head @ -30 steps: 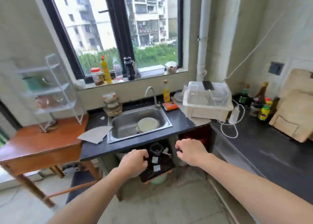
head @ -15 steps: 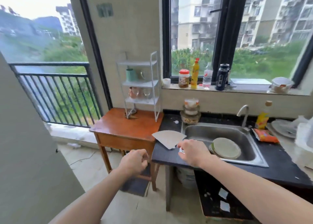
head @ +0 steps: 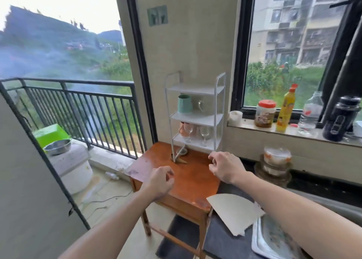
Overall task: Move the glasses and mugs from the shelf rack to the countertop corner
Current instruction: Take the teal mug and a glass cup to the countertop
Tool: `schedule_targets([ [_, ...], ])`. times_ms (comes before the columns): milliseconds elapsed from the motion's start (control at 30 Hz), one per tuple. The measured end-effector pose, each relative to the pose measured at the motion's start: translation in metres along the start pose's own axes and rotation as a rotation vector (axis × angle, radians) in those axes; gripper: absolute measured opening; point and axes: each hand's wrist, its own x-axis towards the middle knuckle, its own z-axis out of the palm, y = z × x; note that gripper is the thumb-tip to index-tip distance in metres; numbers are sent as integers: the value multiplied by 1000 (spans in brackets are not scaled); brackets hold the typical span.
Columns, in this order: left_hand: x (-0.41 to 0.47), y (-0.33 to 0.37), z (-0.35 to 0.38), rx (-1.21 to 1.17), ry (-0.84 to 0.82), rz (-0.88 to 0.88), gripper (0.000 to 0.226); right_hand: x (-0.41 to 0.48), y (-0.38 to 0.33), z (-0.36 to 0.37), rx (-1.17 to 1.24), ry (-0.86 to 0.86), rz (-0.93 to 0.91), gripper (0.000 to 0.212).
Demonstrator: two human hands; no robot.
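Head view: left grip (head: 159,182) and right grip (head: 225,167) loosely curled, empty, above orange-brown wooden table (head: 188,182). At table's far edge, white three-tier metal shelf rack (head: 195,118): mint-green ceramic mug (head: 184,103) on middle tier, pink mug (head: 183,129) and clear stemmed wine glasses (head: 205,131) on bottom tier.

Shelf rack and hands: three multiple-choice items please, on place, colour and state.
1. The shelf rack stands: A on the wooden table; B on the windowsill; C in the sink.
2. The opaque mug on its middle tier is: A black; B green; C yellow.
3. The left hand and right hand: A each hold a glass; B press the rack; C hold nothing.
Key: 1 A, its feet rest on that table; 2 B, its body is pale green; 3 C, both are empty above the table.
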Motion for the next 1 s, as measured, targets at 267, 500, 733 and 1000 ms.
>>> schedule_targets([
  [267,117,-20,-24,-126,57,-32,8,122,-9,12,203,78,67,30],
  [500,262,-47,-42,-256,77,11,14,247,-9,26,400,257,285,34],
  [733,391,-43,-50,-463,-23,31,24,343,8,34,547,388,540,29],
  [1000,471,-25,-19,-783,-86,-89,28,387,20,54,818,523,681,38],
])
